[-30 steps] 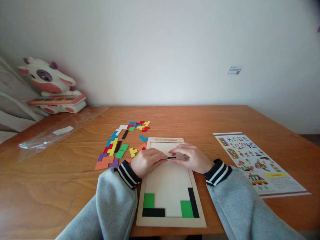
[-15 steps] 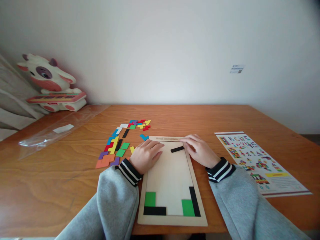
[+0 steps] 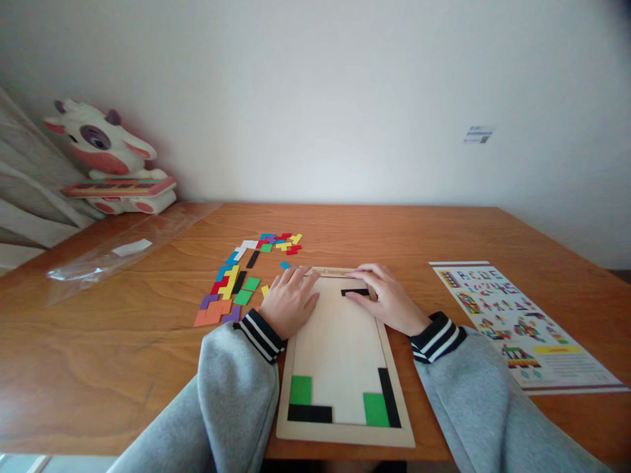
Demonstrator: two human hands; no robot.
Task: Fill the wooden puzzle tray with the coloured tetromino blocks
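My left hand (image 3: 290, 299) lies over the upper left edge of a pale wooden puzzle board (image 3: 338, 348), its fingers spread. At the upper right corner is my right hand (image 3: 389, 297), thumb and fingers apart. Its index finger lies on the top rim, while the thumb is against the lower side of a black bar-shaped puzzle piece (image 3: 355, 292) lying flat inside. In the lower left corner lie a green square (image 3: 300, 391) and a black bar (image 3: 309, 413). Another green square (image 3: 376, 410) and an upright black bar (image 3: 389, 397) fill the lower right corner.
Several coloured puzzle pieces (image 3: 229, 282) lie left of the board. A printed pattern sheet (image 3: 522, 322) is to the right. Further left are a clear plastic bag (image 3: 98, 263) and a cow-shaped toy keyboard (image 3: 121, 187). A wall (image 3: 315, 131) rises behind the table (image 3: 374, 230).
The upper black bar has turned from slanted to nearly level with the top rim. My right thumb has moved left beneath it. My left hand has shifted up slightly. The view has tilted a little.
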